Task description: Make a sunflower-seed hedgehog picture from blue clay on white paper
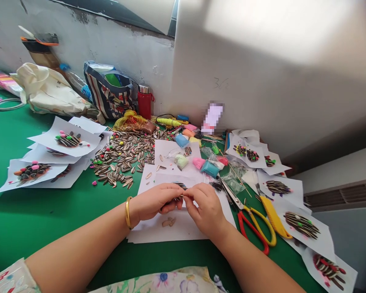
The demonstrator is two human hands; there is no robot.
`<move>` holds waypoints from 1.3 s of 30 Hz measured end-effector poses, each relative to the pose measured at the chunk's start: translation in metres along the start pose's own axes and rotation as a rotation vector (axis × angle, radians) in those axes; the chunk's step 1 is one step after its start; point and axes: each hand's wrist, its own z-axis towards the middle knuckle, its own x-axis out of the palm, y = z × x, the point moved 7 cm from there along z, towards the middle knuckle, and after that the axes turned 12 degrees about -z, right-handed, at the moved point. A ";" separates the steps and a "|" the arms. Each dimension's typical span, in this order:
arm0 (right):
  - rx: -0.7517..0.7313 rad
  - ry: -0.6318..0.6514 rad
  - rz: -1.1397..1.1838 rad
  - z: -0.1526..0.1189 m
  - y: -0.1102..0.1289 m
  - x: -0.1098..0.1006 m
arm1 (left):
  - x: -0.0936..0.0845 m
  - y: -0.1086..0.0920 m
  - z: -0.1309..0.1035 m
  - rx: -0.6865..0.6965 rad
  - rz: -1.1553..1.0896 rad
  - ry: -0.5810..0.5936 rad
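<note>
Green table [33,219] | striped seeds [125,152] heaped | white sheets [189,232] stacked | scissors [243,206] | red bottle [144,106], base hidden, seemingly standing

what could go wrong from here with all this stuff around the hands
The scissors lie just to the right of the right hand, so a sideways move might knock them or catch the skin.

Loose seeds are heaped beside the white paper, so a bump from the left hand could scatter them.

Farther left, sheets with seed figures overlap unevenly; a nudge might make them slide.
</note>
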 end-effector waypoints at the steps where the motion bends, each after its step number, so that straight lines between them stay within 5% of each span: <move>1: 0.009 0.003 0.004 0.000 -0.001 0.000 | -0.001 0.001 0.000 -0.011 -0.020 -0.008; 7: 0.074 0.012 0.031 0.000 -0.009 0.000 | -0.002 0.002 0.002 -0.030 -0.126 0.009; 23: 0.155 0.010 0.249 -0.001 -0.018 0.004 | -0.019 -0.007 0.004 0.102 -0.188 -0.170; 32: -0.309 0.382 0.134 -0.013 0.025 0.035 | -0.027 -0.007 0.006 0.145 -0.289 -0.202; 39: 0.156 0.095 0.251 -0.002 -0.012 0.011 | -0.017 -0.004 0.005 0.111 -0.188 -0.143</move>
